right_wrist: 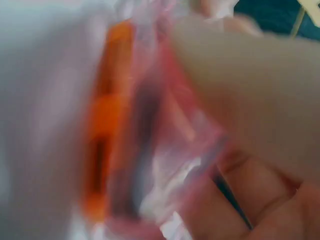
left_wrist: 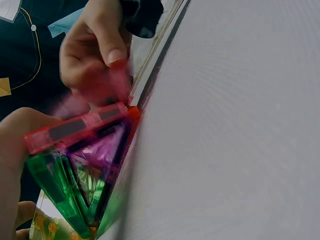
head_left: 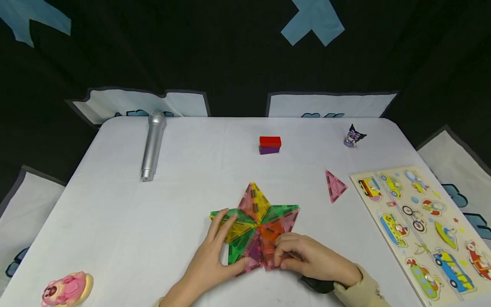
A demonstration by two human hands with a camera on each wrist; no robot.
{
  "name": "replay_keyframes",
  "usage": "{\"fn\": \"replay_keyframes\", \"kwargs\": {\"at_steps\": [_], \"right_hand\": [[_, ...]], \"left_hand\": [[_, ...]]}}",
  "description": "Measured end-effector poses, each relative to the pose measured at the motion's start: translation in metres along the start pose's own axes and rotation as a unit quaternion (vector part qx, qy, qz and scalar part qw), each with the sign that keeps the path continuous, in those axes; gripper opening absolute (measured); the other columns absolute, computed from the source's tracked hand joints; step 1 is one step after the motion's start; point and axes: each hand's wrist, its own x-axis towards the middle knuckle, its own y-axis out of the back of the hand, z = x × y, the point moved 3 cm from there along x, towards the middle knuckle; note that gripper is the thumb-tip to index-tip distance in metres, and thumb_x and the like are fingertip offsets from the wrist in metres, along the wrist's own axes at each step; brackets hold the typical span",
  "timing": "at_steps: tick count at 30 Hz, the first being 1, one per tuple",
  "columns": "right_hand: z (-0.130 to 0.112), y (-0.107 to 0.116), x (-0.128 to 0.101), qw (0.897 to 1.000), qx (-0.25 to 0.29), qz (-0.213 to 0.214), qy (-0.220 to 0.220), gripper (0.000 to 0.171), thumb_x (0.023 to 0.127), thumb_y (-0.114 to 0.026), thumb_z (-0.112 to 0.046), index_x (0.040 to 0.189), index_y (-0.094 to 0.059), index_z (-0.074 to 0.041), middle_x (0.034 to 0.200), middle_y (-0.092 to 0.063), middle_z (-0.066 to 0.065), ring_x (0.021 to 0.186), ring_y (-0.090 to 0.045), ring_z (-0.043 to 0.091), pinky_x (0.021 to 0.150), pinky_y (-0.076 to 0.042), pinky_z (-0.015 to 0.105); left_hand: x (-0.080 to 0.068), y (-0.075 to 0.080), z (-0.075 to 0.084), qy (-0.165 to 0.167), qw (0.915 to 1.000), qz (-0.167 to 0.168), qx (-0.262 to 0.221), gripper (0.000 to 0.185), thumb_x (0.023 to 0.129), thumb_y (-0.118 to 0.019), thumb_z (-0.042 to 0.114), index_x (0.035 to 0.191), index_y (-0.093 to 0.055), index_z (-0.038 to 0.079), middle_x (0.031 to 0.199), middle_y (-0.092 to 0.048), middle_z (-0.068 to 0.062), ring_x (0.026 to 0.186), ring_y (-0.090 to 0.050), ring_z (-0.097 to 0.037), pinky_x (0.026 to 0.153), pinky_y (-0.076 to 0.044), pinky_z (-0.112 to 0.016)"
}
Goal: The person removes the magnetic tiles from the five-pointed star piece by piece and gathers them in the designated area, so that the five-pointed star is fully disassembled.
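A star (head_left: 255,230) built from translucent magnetic tiles in green, yellow, red, orange and purple lies on the table. My left hand (head_left: 209,256) spans its left side, with the fingers resting on the upper left point and the thumb at the lower edge. At the lower right point, my right hand (head_left: 303,253) pinches a pink triangular magnetic tile (right_wrist: 180,145), blurred in the right wrist view. That tile sits right beside an orange tile (right_wrist: 107,125). From the left wrist view, a green tile (left_wrist: 60,195) and a purple tile (left_wrist: 102,150) show at the star's side.
A loose pink triangular tile (head_left: 335,186) lies to the right, near a wooden picture puzzle board (head_left: 422,230). Farther back are red and purple blocks (head_left: 270,145), a small figurine (head_left: 353,137) and a silver microphone (head_left: 153,147). A pink toy (head_left: 67,290) lies front left.
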Motion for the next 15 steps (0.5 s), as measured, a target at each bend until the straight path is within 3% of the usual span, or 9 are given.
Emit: {"fn": "replay_keyframes", "kwargs": {"at_steps": [3, 6, 8, 11, 15], "right_hand": [[-0.004, 0.007, -0.001, 0.998, 0.055, -0.002, 0.005, 0.009, 0.091, -0.054, -0.013, 0.096, -0.06, -0.019, 0.102, -0.057, -0.007, 0.099, -0.052, 0.012, 0.082, -0.044, 0.027], [-0.002, 0.027, -0.001, 0.996, 0.069, 0.055, -0.014, 0.015, 0.09, -0.055, -0.008, 0.103, -0.059, -0.014, 0.102, -0.057, 0.0, 0.089, -0.052, 0.016, 0.072, -0.046, 0.029], [0.006, 0.046, 0.001, 0.99, 0.052, 0.119, -0.051, 0.019, 0.09, -0.055, -0.005, 0.108, -0.057, -0.01, 0.105, -0.057, 0.005, 0.083, -0.053, 0.02, 0.066, -0.047, 0.029], [0.026, 0.074, 0.004, 0.973, -0.001, 0.191, -0.129, 0.028, 0.089, -0.054, -0.003, 0.117, -0.052, -0.005, 0.111, -0.055, 0.012, 0.077, -0.053, 0.024, 0.061, -0.047, 0.029], [0.053, 0.098, 0.006, 0.945, -0.088, 0.218, -0.228, 0.039, 0.09, -0.052, -0.006, 0.128, -0.044, -0.004, 0.117, -0.05, 0.019, 0.08, -0.052, 0.027, 0.064, -0.045, 0.034]], "left_hand": [[0.001, 0.001, 0.0, -0.006, 1.0, 0.001, 0.003, 0.09, 0.07, -0.073, 0.047, 0.143, -0.026, 0.024, 0.15, -0.012, 0.002, 0.123, -0.035, -0.032, 0.08, -0.044, -0.051], [0.002, 0.001, 0.0, -0.001, 1.0, -0.005, -0.001, 0.089, 0.071, -0.072, 0.048, 0.143, -0.026, 0.024, 0.15, -0.012, 0.003, 0.123, -0.036, -0.032, 0.08, -0.044, -0.051], [0.002, 0.001, 0.0, 0.008, 0.9999, -0.009, -0.005, 0.088, 0.071, -0.07, 0.05, 0.143, -0.026, 0.025, 0.15, -0.011, 0.004, 0.123, -0.036, -0.032, 0.08, -0.044, -0.052], [0.001, 0.001, -0.001, 0.021, 0.9996, -0.013, -0.01, 0.088, 0.071, -0.069, 0.052, 0.143, -0.026, 0.026, 0.15, -0.011, 0.005, 0.123, -0.036, -0.031, 0.081, -0.043, -0.053], [0.0, -0.001, -0.001, 0.03, 0.9993, -0.017, -0.01, 0.088, 0.071, -0.069, 0.053, 0.143, -0.026, 0.028, 0.15, -0.01, 0.007, 0.124, -0.034, -0.03, 0.081, -0.043, -0.053]]}}
